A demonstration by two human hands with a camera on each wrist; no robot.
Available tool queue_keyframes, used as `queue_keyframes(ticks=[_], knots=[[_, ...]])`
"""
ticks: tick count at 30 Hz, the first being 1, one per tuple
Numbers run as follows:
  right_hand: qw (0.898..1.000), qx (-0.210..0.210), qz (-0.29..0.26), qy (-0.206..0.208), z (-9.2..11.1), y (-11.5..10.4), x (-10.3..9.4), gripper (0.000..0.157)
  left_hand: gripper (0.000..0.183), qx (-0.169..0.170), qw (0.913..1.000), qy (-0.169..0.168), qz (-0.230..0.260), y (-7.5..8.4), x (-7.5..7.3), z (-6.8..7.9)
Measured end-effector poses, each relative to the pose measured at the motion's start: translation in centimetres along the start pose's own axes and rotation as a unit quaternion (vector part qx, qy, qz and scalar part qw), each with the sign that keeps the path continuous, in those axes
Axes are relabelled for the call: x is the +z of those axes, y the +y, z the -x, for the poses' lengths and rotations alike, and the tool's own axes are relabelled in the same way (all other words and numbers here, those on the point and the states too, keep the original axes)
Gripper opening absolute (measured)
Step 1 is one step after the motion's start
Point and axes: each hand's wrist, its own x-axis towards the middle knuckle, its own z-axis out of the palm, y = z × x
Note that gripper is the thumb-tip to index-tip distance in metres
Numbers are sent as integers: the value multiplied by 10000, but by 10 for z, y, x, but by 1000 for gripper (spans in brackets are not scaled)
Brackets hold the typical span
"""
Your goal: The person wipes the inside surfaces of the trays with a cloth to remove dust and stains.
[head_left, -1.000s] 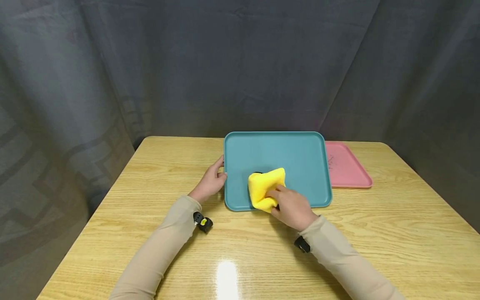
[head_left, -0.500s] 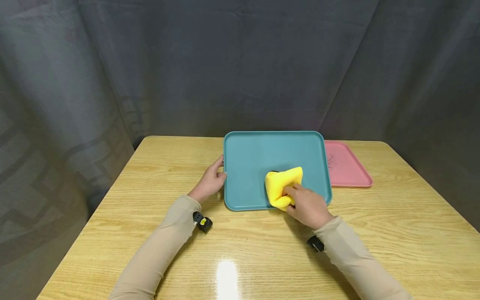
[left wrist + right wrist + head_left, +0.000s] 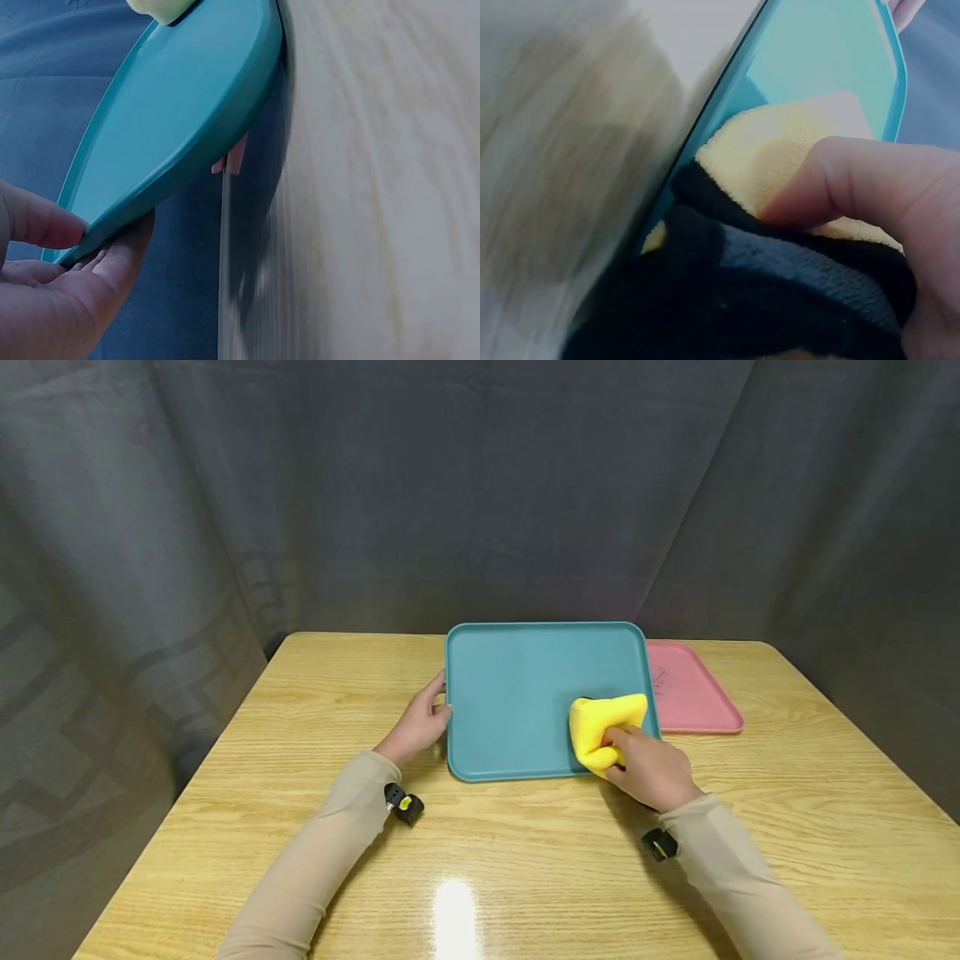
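A blue-green tray (image 3: 517,702) is held tilted, its far side raised off the table. At its left edge my left hand (image 3: 417,723) grips the rim, the thumb on top and the fingers underneath, as the left wrist view shows. My right hand (image 3: 654,767) pinches a folded cloth (image 3: 600,727), yellow on one side and dark on the other, against the tray's lower right part. In the right wrist view the thumb presses into the yellow cloth (image 3: 769,142), and its dark side (image 3: 802,277) shows in the folds.
Behind the right side of the tray lies a pink tray (image 3: 693,693) with dark scribbled marks, partly covered. Both are over a light wooden table (image 3: 360,877). A dark grey curtain (image 3: 465,493) hangs behind the table's far edge.
My right hand has slid the cloth rightward along the lower part of the blue-green tray, from left of its middle to near its right rim. The left hand and the tray stay nearly still.
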Motion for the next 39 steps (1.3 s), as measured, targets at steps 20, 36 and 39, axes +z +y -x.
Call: queue_keyframes(ticks=[20,36,39], knots=[[9993,345,-151,1,1,18,-3,21,63,32,9999,96,-108,-3,-3,0],[9822,353,-1421,1175,26,35,-22,32,58,-172,9961,639,-583,-12,-49,19],[9751,608,-1580,1433,33,50,-29,32,57,-378,9941,764,-666,-18,-64,21]])
